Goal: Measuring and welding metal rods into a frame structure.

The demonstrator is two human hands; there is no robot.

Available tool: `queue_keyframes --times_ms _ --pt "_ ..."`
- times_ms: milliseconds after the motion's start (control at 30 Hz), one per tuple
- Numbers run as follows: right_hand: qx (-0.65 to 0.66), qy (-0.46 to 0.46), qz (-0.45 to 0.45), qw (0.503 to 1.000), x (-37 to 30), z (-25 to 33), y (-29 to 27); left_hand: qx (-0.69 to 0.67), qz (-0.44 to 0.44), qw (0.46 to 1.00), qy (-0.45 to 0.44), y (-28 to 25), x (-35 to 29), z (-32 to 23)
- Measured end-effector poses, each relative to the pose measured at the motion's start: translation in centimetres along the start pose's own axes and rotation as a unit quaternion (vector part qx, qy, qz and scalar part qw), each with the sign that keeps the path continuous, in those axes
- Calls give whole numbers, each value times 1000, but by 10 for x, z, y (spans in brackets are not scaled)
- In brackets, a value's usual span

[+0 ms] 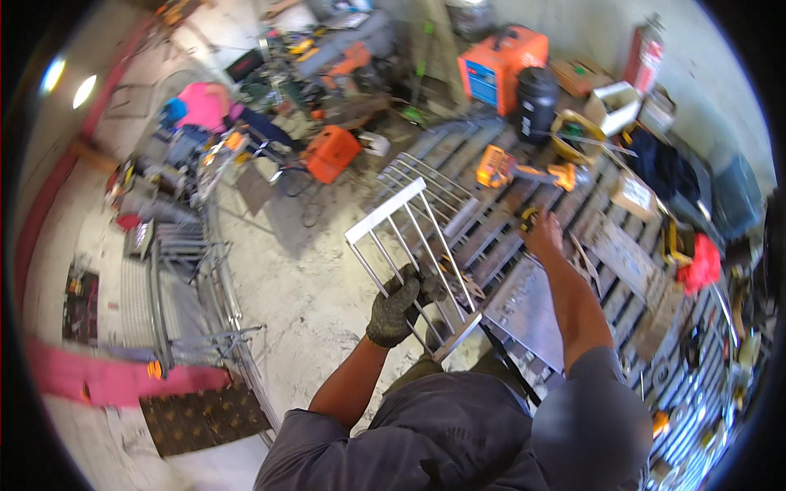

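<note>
My left hand (393,311), in a dark knitted work glove, is closed around the bars of a small metal grille (407,231) with a flat strip along its far end. The grille is tilted up in front of my body. My bare right hand (544,237) reaches out over the slatted metal bench. Its fingers are closed on a small yellow-and-black thing that looks like a tape measure (530,218), partly hidden by the fingers. A second barred grille (426,192) lies on the bench's far left side. Pliers (585,266) lie right of my right forearm.
An orange cordless power tool (524,170) lies on the slatted bench (565,196) beyond my right hand. Behind it stand an orange machine (501,67) and a black canister (536,105). A fire extinguisher (644,56) leans by the wall. Metal frames (184,262) stand at left.
</note>
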State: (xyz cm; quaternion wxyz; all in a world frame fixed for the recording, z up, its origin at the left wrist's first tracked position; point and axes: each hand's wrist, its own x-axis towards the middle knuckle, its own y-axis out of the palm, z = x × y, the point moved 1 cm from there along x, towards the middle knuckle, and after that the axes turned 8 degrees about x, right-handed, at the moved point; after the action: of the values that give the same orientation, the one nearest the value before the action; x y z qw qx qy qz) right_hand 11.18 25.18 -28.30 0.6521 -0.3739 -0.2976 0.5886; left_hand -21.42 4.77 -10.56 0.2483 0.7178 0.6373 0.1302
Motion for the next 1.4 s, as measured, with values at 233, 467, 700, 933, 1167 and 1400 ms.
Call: queue_keyframes --times_ms 233,467,700,933,1167,1400 --pt "483 -49 180 855 -82 74 -17 252 -75 956 131 -48 -91 -35" --pt "705 -41 376 600 -295 219 -28 297 -71 950 60 -102 -111 -12" --pt "858 -5 206 471 -361 306 -81 168 47 980 97 -114 -135 -62" --pt "696 -159 108 692 -456 312 -114 235 162 946 152 -79 -170 -95" --pt "229 -160 -3 960 -535 343 -153 277 276 910 135 -64 -208 -89" --pt "157 -129 -20 979 -575 321 -169 154 362 919 35 -40 -205 -47"
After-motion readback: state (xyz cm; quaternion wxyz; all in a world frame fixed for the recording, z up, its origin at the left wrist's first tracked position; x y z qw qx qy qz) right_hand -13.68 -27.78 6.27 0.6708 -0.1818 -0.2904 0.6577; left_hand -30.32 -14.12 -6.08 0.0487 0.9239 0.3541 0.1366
